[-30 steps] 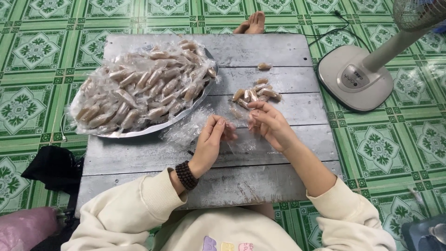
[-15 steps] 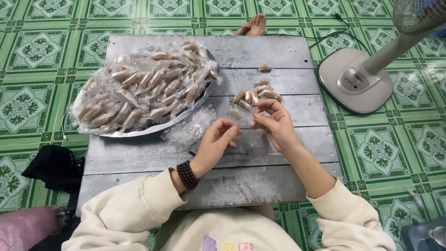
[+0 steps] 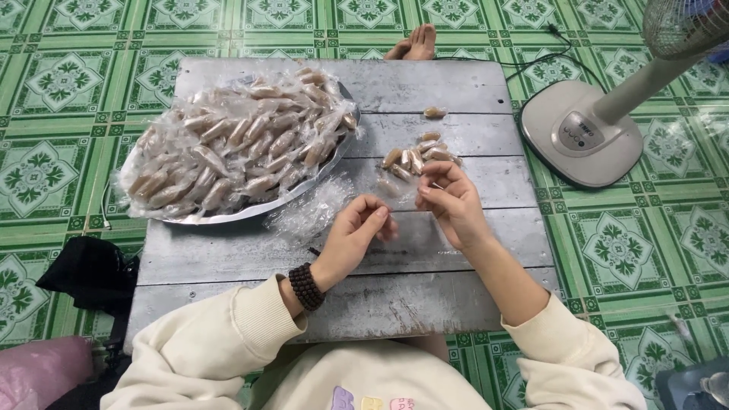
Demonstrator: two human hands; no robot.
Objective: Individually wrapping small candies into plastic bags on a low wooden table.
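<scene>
I sit at a low grey plank table [image 3: 425,304]. My right hand [image 3: 454,203] pinches the end of a clear wrapper with a pale brown candy [image 3: 389,186] in it, just above the boards. My left hand [image 3: 358,234], with a dark bead bracelet on the wrist, hovers a little to the left with its fingers curled together; I cannot see anything in them. A small pile of unwrapped brown candies [image 3: 418,156] lies just beyond my right hand. One lone candy [image 3: 434,112] lies farther back.
A round metal tray [image 3: 228,216] heaped with wrapped candies fills the table's left. Loose clear wrappers [image 3: 307,212] lie beside it. A fan base [image 3: 581,137] stands on the green tiled floor at right. Another person's feet [image 3: 414,42] show at the far edge. A black bag [image 3: 87,269] lies at left.
My hands were close together over the wrapper. The left hand has drawn back toward me and to the left, while the right stays at the wrapper.
</scene>
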